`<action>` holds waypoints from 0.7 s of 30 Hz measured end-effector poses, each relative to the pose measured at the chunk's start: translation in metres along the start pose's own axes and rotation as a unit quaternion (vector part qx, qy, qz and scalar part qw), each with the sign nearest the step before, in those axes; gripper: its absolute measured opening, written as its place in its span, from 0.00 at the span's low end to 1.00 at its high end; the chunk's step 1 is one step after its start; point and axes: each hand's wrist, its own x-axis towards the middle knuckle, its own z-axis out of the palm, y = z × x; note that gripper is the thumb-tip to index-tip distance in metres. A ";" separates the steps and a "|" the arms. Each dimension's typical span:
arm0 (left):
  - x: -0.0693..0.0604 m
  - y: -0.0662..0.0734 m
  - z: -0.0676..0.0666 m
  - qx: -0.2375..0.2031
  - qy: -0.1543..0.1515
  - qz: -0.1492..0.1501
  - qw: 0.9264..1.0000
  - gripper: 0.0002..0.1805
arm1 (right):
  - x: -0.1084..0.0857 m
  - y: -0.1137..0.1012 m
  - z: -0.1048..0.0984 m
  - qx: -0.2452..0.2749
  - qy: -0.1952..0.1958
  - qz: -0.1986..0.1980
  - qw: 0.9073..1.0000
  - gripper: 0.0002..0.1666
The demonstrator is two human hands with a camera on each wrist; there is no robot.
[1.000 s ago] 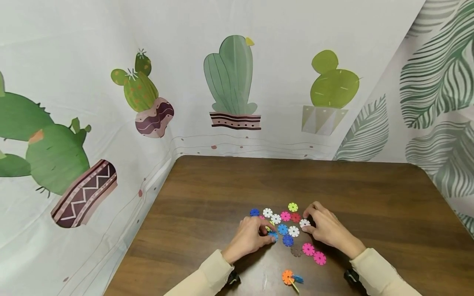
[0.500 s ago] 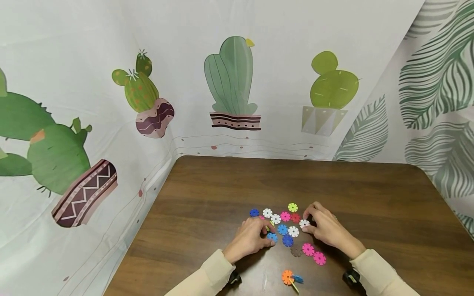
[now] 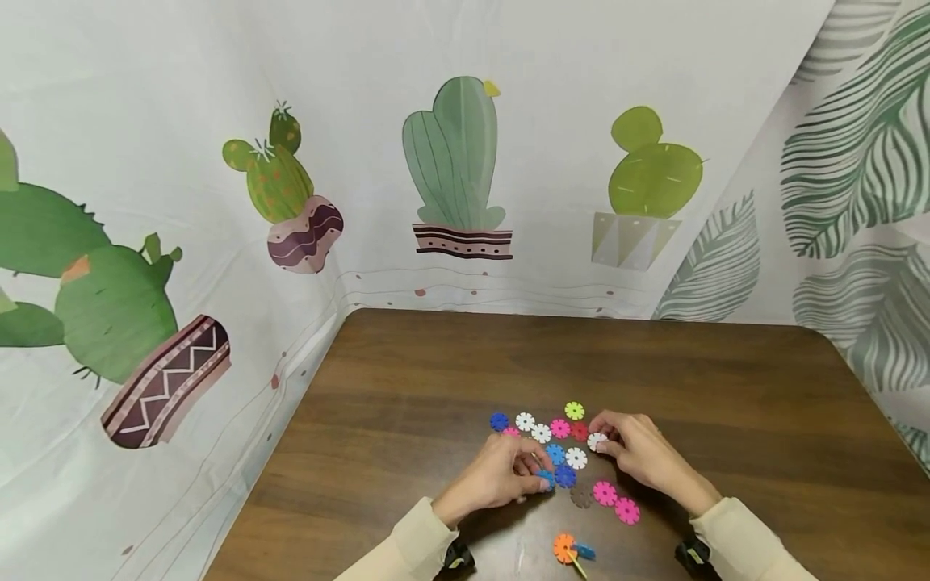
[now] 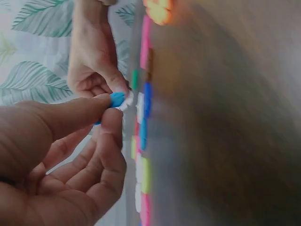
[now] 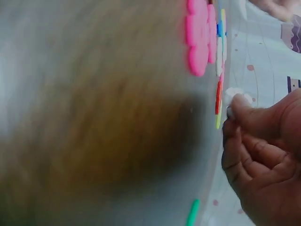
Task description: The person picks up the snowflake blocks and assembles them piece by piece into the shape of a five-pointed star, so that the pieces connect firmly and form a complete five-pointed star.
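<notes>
Two hands each pinch a disc over the brown table (image 3: 676,363). The left hand (image 3: 497,474) has the blue disc (image 3: 546,480), and that is what has just changed: half a second ago this disc was farther left, and now it has come across toward the right hand (image 3: 647,453). From the left wrist, its thumb and a finger look closed on the blue disc, with almost no gap beyond the disc, and the other fingers bend in loosely. The blue disc looks up off the table, with the flat row of discs below it. The right hand is in nearly the same place as before. Its thumb and a finger are close together on the white disc (image 3: 596,441), which looks a bit raised too, just beside the red disc (image 3: 579,431). So both hands seem busy with one disc each, and the two discs seem to be nearer each other, but they are apart. The other discs lie flat between the hands and around them, like the dark blue disc (image 3: 564,476) near the left fingertips. Nearest the person, the orange disc (image 3: 563,548) has a blue piece (image 3: 584,552) and a yellow piece (image 3: 578,565) up against it.
</notes>
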 end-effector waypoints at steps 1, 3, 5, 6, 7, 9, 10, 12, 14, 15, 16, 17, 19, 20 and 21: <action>-0.001 0.003 -0.001 -0.018 0.004 -0.002 1.000 0.08 | -0.001 -0.002 -0.001 0.002 0.008 -0.005 1.000 0.10; -0.002 0.008 -0.002 -0.042 0.015 -0.002 0.999 0.08 | -0.002 -0.007 -0.003 0.009 0.021 -0.016 1.000 0.09; -0.003 0.013 -0.005 -0.051 0.028 0.006 0.998 0.08 | -0.003 -0.014 -0.006 0.022 0.029 -0.021 0.999 0.07; -0.003 0.016 -0.006 -0.050 0.035 0.009 0.998 0.08 | -0.004 -0.018 -0.008 0.031 0.030 -0.024 0.999 0.07; -0.004 0.018 -0.007 -0.050 0.040 0.012 0.998 0.09 | -0.004 -0.023 -0.010 0.041 0.031 -0.029 0.998 0.06; -0.006 0.022 -0.009 -0.057 0.046 0.015 0.997 0.09 | -0.005 -0.032 -0.012 0.054 0.037 -0.040 0.997 0.06; -0.006 0.025 -0.010 -0.062 0.047 0.015 0.997 0.09 | -0.005 -0.036 -0.013 0.059 0.043 -0.048 0.996 0.07; -0.008 0.028 -0.012 -0.075 0.050 0.013 0.996 0.08 | -0.006 -0.045 -0.015 0.063 0.060 -0.064 0.994 0.10; -0.009 0.032 -0.014 -0.089 0.050 0.012 0.995 0.08 | -0.006 -0.053 -0.017 0.064 0.084 -0.077 0.991 0.14; -0.010 0.034 -0.015 -0.099 0.049 0.012 0.994 0.09 | -0.006 -0.057 -0.019 0.064 0.098 -0.083 0.990 0.15; -0.010 0.035 -0.016 -0.110 0.048 0.012 0.993 0.10 | -0.007 -0.061 -0.020 0.065 0.110 -0.089 0.988 0.16; -0.011 0.036 -0.017 -0.124 0.048 0.010 0.991 0.10 | -0.007 -0.064 -0.022 0.065 0.124 -0.094 0.986 0.16; -0.012 0.039 -0.019 -0.164 0.040 0.002 0.986 0.11 | -0.008 -0.071 -0.026 0.070 0.147 -0.103 0.981 0.17; -0.012 0.039 -0.020 -0.195 0.031 -0.004 0.980 0.11 | -0.009 -0.074 -0.028 0.073 0.158 -0.108 0.979 0.18; -0.013 0.040 -0.021 -0.227 0.023 -0.010 0.974 0.12 | -0.010 -0.077 -0.029 0.079 0.167 -0.111 0.976 0.18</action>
